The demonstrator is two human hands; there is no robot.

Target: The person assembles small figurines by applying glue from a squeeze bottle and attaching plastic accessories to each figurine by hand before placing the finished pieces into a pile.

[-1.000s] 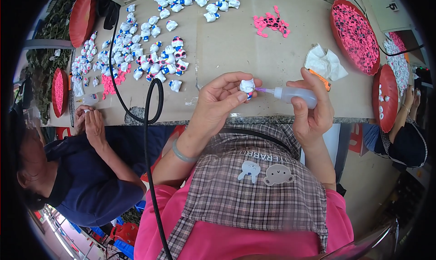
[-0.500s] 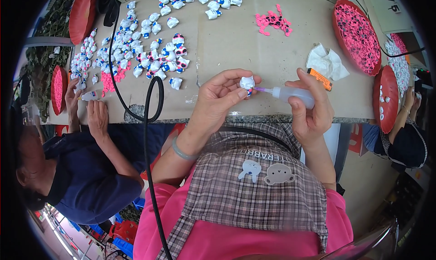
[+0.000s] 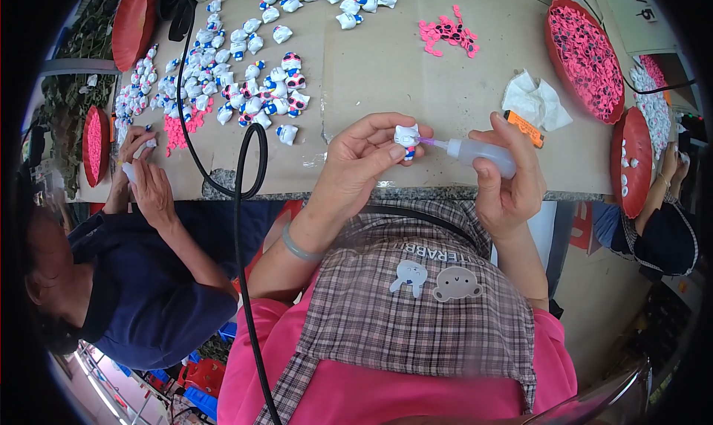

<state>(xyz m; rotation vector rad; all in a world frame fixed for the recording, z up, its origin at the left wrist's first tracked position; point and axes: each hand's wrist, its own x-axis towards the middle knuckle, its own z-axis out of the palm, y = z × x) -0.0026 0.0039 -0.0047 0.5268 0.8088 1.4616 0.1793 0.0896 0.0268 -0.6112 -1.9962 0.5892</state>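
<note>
Between the thumb and fingers of my left hand (image 3: 365,148) is a small white cat figurine (image 3: 406,136) with blue and pink on its body, held upright above the table's near edge. My right hand (image 3: 512,165) grips a translucent squeeze bottle (image 3: 484,157), lying sideways in the fingers. The bottle's thin purple nozzle tip points left and reaches the side of the figurine's head; whether it touches cannot be made out. Beyond the right hand lie an orange box cutter (image 3: 524,129) and a crumpled white tissue (image 3: 535,102).
Many white figurines (image 3: 271,91) crowd the left and far table. Small pink pieces (image 3: 449,35) lie loose at the far middle, and more fill a red tray (image 3: 553,61) at right. A black cable (image 3: 239,195) hangs left of my arm. A co-worker's hands (image 3: 152,191) work at far left.
The figurine has turned slightly, and the nozzle has shifted up from its lower part to beside its head. At left, the co-worker's hands have come closer together and lifted the small bottle.
</note>
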